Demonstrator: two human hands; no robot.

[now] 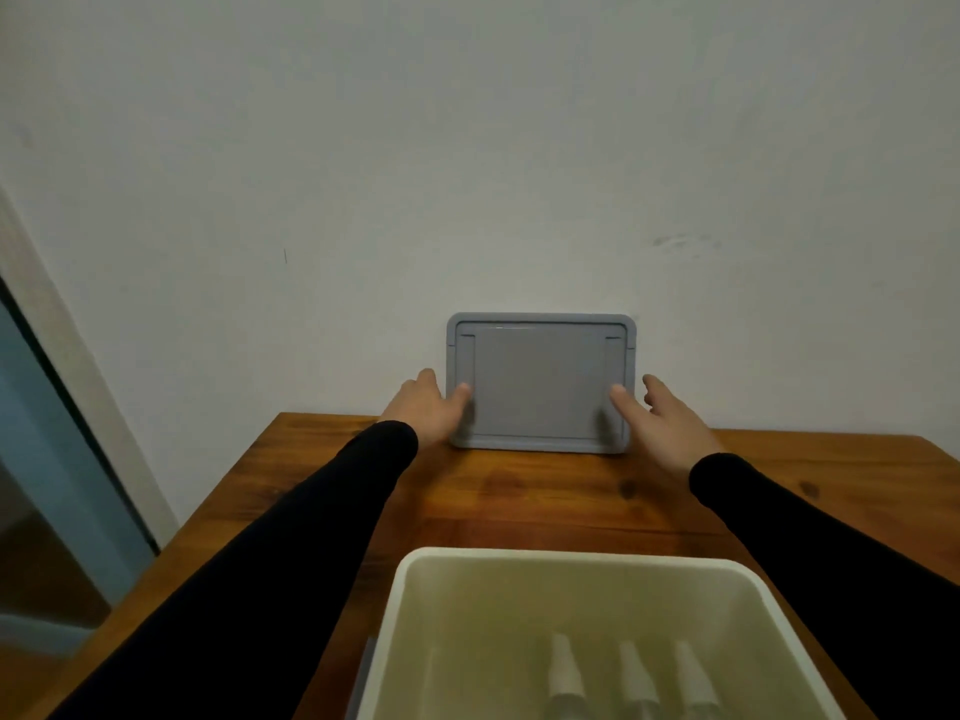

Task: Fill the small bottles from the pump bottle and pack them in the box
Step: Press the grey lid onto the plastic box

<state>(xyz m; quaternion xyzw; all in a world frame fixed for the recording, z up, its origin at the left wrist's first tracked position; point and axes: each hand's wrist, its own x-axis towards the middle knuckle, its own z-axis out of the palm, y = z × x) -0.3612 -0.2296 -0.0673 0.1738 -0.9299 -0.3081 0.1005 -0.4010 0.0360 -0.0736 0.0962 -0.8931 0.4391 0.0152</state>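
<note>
One grey lid (540,381) stands against the wall; left hand (426,405) and right hand (667,415) touch its sides, fingers spread. One box (519,569) holds three bottles (563,667).

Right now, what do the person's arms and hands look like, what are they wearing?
Both arms are covered by long, close-fitting black sleeves, plain with no visible markings, ending at the wrists. The left hand and right hand are bare: no gloves, and no rings or watch that I can make out.

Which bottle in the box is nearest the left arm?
The leftmost bottle of the three in the box; the other two lie further right.
</note>
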